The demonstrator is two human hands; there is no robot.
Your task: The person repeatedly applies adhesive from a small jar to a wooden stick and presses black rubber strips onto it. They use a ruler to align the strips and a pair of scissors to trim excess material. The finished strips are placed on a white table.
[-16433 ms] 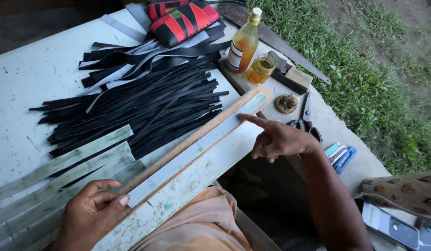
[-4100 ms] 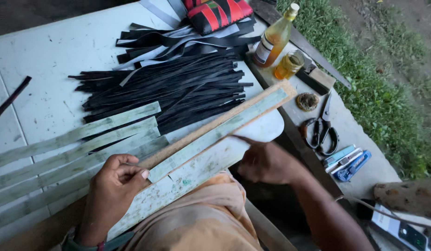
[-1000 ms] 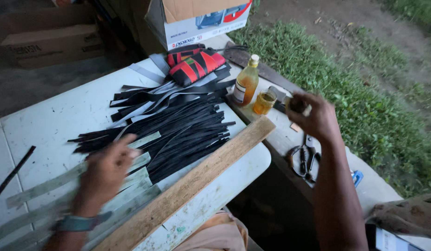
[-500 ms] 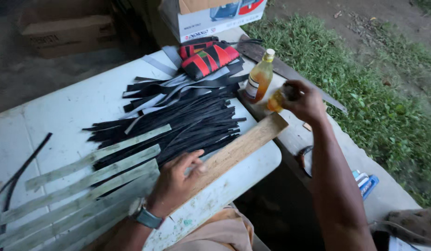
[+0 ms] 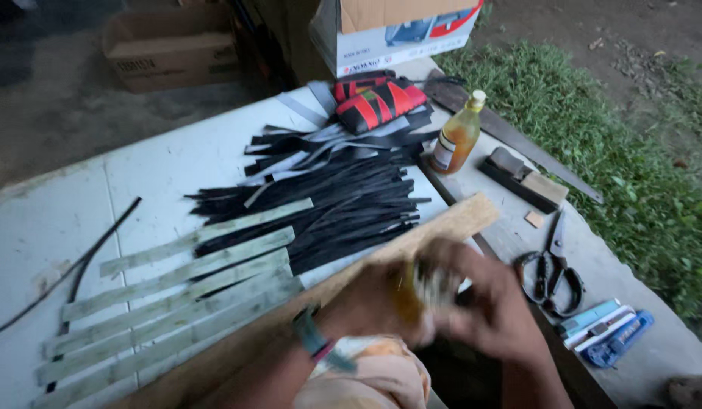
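— Outdoors, a white bench [image 5: 161,167] stands beside grass [image 5: 631,189], with cardboard boxes behind it. What do the hands have?

— Both meet over the near edge. The left hand [image 5: 373,303] and right hand [image 5: 495,310] close round a small jar [image 5: 425,291] with amber liquid in it; all of it is blurred, so I cannot tell whether a lid is on or which hand has the firmer hold.

— And under them?

— A long wooden plank [image 5: 449,227] lies slantwise across the bench, its far end by the black strips [image 5: 343,212]. Pale green strips [image 5: 176,295] lie in rows to the left. A bottle [image 5: 457,140] of the same amber liquid stands upright further off, near a wooden block [image 5: 525,178], and a saw [image 5: 517,140] lies behind it. Scissors [image 5: 551,273] lie to the right, cutters [image 5: 605,333] just beyond, and a red and black pouch [image 5: 377,98] rests on the far strips.

— What could go wrong?

— I judge the jar could slip, since it is held in the air past the bench edge, above the lap, and a spill would wet the cloth there. If it tips toward the plank, liquid could run under the strips. The bottle looks narrow and tall; a passing sleeve might topple it.
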